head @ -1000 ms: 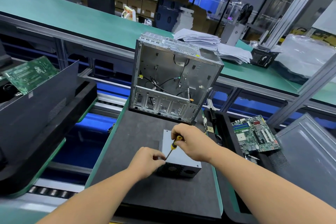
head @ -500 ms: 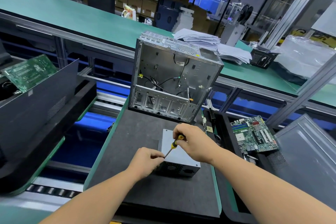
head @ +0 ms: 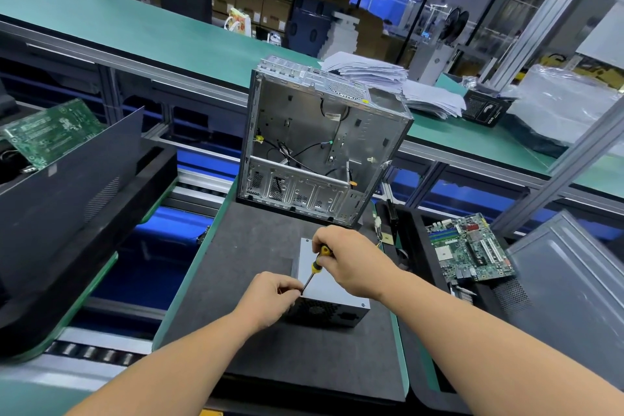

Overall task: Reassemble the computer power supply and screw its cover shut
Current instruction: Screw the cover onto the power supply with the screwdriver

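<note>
Power supply [head: 332, 294], a grey metal box with a dark vented front face, lies on the dark mat [head: 236, 267] of the green-edged pallet, nearer the mat's near edge than its far one. The left hand [head: 270, 299] rests at the box's near left corner, fingertips pinched together right at the screwdriver's tip; whether a screw sits between them is too small to tell. The right hand [head: 351, 263] curls round the yellow-and-black handle of the screwdriver [head: 312, 272], which slants down and left so its thin shaft meets the top edge of the box at that corner. Off the mat's right edge a green motherboard [head: 469, 252] lies in a black tray, with a grey side panel [head: 570, 277] leaning beside it. At the mat's far edge stands an open, empty computer case [head: 320, 145], loose cables hanging inside. Beyond it, on the green bench, lies a heap of paper sheets [head: 398, 84].
</note>
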